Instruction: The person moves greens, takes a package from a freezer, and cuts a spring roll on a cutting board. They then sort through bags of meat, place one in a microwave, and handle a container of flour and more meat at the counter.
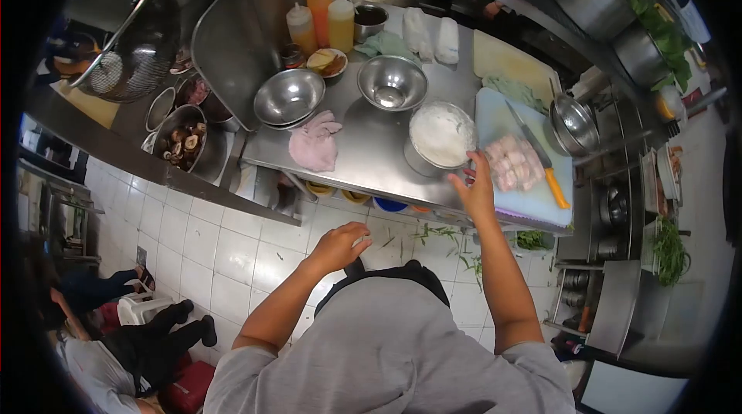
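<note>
My right hand [475, 188] is at the near right rim of a metal bowl of white flour [442, 136], thumb and fingers apart. Just right of it, pieces of raw meat [515, 164] lie on a pale blue cutting board [498, 111]. A knife with a yellow handle [556, 188] rests along the board's right side. My left hand [340, 247] hangs in front of the counter over the floor, fingers loosely bent, thumb apart, nothing in it. Two metal bowls, one at the back [392, 83] and one on the left [290, 97], stand beyond a pink cloth [314, 143].
Squeeze bottles [318, 12] and a small plate of food [328, 63] stand at the back left. A pot of mushrooms [184, 139] sits left of the counter. Green scraps [437, 232] litter the floor. Behind me at left is a seated person [116, 360].
</note>
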Tool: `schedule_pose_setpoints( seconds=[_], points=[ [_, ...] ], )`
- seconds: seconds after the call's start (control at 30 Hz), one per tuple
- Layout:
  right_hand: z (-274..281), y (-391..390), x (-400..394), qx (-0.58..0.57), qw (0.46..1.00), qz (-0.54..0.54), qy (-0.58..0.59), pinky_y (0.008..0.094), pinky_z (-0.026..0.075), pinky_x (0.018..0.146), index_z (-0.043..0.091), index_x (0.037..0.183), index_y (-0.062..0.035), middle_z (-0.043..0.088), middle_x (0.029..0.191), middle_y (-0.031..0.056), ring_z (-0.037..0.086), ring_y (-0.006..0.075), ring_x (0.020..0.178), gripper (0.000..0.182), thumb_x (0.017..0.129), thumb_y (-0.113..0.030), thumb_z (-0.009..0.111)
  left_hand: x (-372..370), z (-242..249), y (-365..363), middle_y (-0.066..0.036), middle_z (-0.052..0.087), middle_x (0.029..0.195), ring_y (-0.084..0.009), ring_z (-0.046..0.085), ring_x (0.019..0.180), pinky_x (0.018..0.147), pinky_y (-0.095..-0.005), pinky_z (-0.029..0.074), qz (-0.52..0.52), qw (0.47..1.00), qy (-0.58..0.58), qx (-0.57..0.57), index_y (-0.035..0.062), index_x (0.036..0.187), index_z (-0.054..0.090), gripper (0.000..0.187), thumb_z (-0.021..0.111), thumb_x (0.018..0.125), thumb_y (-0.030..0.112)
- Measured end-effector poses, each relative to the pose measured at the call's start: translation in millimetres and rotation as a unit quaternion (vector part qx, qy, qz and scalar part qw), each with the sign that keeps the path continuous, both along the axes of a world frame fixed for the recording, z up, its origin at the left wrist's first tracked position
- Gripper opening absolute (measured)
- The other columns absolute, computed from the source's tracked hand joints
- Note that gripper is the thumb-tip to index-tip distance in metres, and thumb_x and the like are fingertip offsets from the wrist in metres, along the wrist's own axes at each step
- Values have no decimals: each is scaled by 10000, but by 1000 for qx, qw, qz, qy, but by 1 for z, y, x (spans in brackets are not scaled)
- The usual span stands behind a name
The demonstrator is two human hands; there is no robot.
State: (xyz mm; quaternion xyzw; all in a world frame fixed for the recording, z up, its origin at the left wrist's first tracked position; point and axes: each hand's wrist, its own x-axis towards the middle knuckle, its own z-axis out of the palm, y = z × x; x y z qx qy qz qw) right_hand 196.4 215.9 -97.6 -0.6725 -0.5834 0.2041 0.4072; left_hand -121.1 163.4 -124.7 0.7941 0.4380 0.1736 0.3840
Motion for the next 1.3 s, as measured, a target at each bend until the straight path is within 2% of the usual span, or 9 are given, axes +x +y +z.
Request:
schedule_pose_setpoints(
  seconds=[0.27, 0.3, 0.4, 0.63, 0.83, 1.03, 1.1, 1.17, 1.3],
  points=[
    [-18, 15, 4, 30, 999, -11, -35, 328, 492, 795, 498, 1068, -102, 275, 1449, 176, 585, 264, 936, 477, 684, -139, 780, -22, 2, 9, -133, 613, 1116, -318, 595, 999, 834, -365, 480, 126, 991, -37, 38, 24, 1028, 625, 242, 616, 857, 195],
    [-11, 16, 0, 64, 996, -26, -58, 318, 490, 736, 491, 960, -79, 408, 1343, 143, 576, 239, 859, 420, 669, -138, 788, -20, 3, 11, -133, 613, 1116, -318, 595, 999, 834, -365, 480, 130, 990, -34, 40, 24, 1028, 625, 242, 616, 857, 195],
    [-19, 21, 8, 44, 998, 10, -35, 318, 470, 665, 487, 911, -72, 511, 1140, 95, 546, 210, 776, 402, 657, -131, 793, -9, 11, 21, -145, 618, 1108, -319, 600, 982, 819, -359, 482, 132, 989, -37, 63, 16, 1019, 627, 235, 619, 854, 183],
    [-14, 27, 23, 44, 998, 24, 38, 317, 452, 639, 462, 858, -61, 508, 999, 83, 523, 210, 745, 395, 657, -129, 795, 51, 26, 54, -142, 615, 1108, -294, 614, 941, 775, -347, 490, 162, 984, -48, 63, 15, 1002, 635, 229, 613, 857, 191],
    [-22, 68, 33, 107, 994, -31, -17, 433, 462, 719, 446, 958, -60, 468, 1118, 169, 549, 385, 905, 347, 739, -98, 712, 92, 21, 100, -155, 599, 1117, -277, 622, 938, 794, -344, 490, 165, 976, -35, 138, 18, 992, 642, 227, 615, 854, 195],
    [-50, 123, 47, 145, 989, -25, -32, 408, 394, 885, 456, 1017, -22, 471, 1089, 189, 490, 352, 1007, 275, 820, -124, 620, 102, 57, 108, -140, 583, 1155, -281, 614, 962, 819, -354, 486, 219, 956, -29, 194, 16, 994, 638, 232, 612, 853, 198],
    [-61, 132, 57, 149, 988, 5, -32, 385, 386, 918, 454, 1161, -5, 478, 1156, 197, 492, 317, 1042, 381, 846, -155, 606, 94, 50, 93, -137, 579, 1166, -302, 604, 969, 832, -363, 479, 205, 967, -49, 143, 21, 1009, 629, 239, 603, 858, 204],
    [-11, 102, 47, 97, 989, 37, 101, 415, 377, 952, 414, 1256, 2, 448, 1256, 234, 475, 352, 1116, 478, 849, -140, 620, 78, 45, 72, -140, 580, 1165, -317, 583, 1000, 840, -377, 475, 216, 968, -29, 122, 25, 1031, 618, 263, 585, 871, 230],
    [-28, 74, 122, 171, 970, 7, -170, 425, 352, 998, 415, 1292, 21, 438, 1305, 235, 455, 364, 1181, 530, 863, -219, 614, 29, 16, 23, -139, 590, 1132, -308, 577, 1006, 832, -373, 477, 250, 963, -4, 96, 19, 1031, 613, 269, 576, 881, 238]
  ],
)
